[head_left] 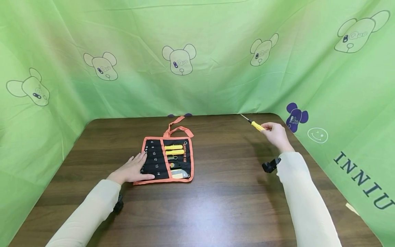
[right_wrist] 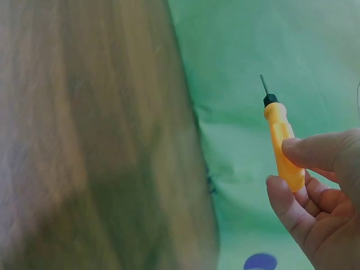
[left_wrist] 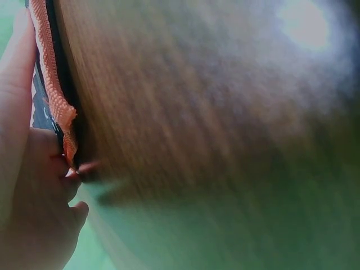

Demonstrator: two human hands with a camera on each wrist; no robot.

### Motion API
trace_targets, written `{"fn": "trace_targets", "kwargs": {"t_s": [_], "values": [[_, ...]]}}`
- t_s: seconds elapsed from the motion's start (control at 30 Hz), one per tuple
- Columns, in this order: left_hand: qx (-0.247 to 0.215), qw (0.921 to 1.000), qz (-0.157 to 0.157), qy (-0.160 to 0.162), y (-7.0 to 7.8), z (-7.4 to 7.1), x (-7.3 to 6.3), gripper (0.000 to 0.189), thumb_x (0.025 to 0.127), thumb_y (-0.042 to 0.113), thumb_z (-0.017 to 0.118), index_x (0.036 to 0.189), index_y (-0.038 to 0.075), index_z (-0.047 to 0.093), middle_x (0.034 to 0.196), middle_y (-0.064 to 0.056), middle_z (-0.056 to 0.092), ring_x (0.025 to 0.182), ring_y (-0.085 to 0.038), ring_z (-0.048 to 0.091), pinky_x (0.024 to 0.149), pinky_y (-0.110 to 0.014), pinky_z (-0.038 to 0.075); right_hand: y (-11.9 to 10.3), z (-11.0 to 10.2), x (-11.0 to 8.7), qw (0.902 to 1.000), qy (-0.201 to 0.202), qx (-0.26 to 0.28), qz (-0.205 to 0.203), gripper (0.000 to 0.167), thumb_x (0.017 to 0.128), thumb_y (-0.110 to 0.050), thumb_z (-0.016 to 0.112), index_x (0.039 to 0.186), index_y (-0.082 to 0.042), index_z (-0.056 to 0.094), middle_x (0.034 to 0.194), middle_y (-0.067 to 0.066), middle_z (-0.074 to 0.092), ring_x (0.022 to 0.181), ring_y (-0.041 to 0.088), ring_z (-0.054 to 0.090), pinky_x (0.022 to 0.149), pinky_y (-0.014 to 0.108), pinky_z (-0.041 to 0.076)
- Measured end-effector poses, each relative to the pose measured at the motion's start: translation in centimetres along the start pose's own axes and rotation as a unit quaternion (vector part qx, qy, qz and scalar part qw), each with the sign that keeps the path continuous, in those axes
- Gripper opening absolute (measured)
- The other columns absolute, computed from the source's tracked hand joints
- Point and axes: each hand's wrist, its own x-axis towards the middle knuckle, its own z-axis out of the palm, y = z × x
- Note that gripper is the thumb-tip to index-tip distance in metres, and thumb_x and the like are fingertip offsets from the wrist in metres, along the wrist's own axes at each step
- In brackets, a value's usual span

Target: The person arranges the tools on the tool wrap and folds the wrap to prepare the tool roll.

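Observation:
My right hand (head_left: 275, 136) pinches a screwdriver (head_left: 257, 126) by its yellow handle, raised above the table's back right part. Its thin shaft points up and to the left. In the right wrist view, thumb and fingers hold the lower end of the screwdriver (right_wrist: 285, 147). A black tool roll (head_left: 154, 159) with orange edging lies spread on the table, and my left hand (head_left: 133, 168) rests on its left side with fingers extended. Two yellow handles (head_left: 174, 150) and other tools, including one with a pale handle (head_left: 179, 174), sit in its right-hand pockets.
Orange tie straps (head_left: 177, 129) stretch from the roll's far edge toward the back of the brown wooden table (head_left: 216, 206). A green cloth (head_left: 216, 68) with bear drawings hangs behind and at the sides. Each wrist wears a black camera (head_left: 271, 165).

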Motion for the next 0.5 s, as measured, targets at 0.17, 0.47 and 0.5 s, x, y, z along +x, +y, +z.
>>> {"fn": "trace_targets", "kwargs": {"t_s": [0.17, 0.47, 0.5], "values": [[-0.004, 1.0000, 0.003, 0.003, -0.1, 0.1, 0.1, 0.105, 0.079, 0.067, 0.052, 0.143, -0.009, 0.016, 0.149, -0.024, 0.010, 0.136, -0.037, 0.008, 0.106, -0.053, 0.009, -1.4, 0.2, 0.9, 0.9997, 0.001, 0.001, -0.025, 0.018, 0.082, -0.001, 0.061, 0.098, 0.008, 0.065, 0.082, 0.018, 0.063, 0.069, 0.017, 0.051, 0.064, 0.029, 0.040], [-0.002, 1.0000, 0.003, 0.003, 0.0, 0.0, 0.1, 0.105, 0.080, 0.067, 0.051, 0.143, -0.008, 0.015, 0.149, -0.024, 0.009, 0.136, -0.037, 0.007, 0.106, -0.053, 0.008, -3.9, 0.5, 2.1, 0.9985, -0.006, 0.004, -0.054, 0.019, 0.082, -0.003, 0.063, 0.099, 0.006, 0.066, 0.082, 0.018, 0.064, 0.070, 0.020, 0.053, 0.065, 0.031, 0.041], [-0.002, 1.0000, 0.004, 0.003, 0.0, 0.0, 0.1, 0.104, 0.080, 0.066, 0.051, 0.143, -0.009, 0.016, 0.149, -0.025, 0.009, 0.136, -0.037, 0.008, 0.106, -0.053, 0.009, -4.2, 0.6, 2.1, 0.9983, -0.007, 0.005, -0.057, 0.019, 0.082, -0.003, 0.063, 0.099, 0.006, 0.066, 0.082, 0.019, 0.064, 0.071, 0.021, 0.053, 0.066, 0.032, 0.041]]}}
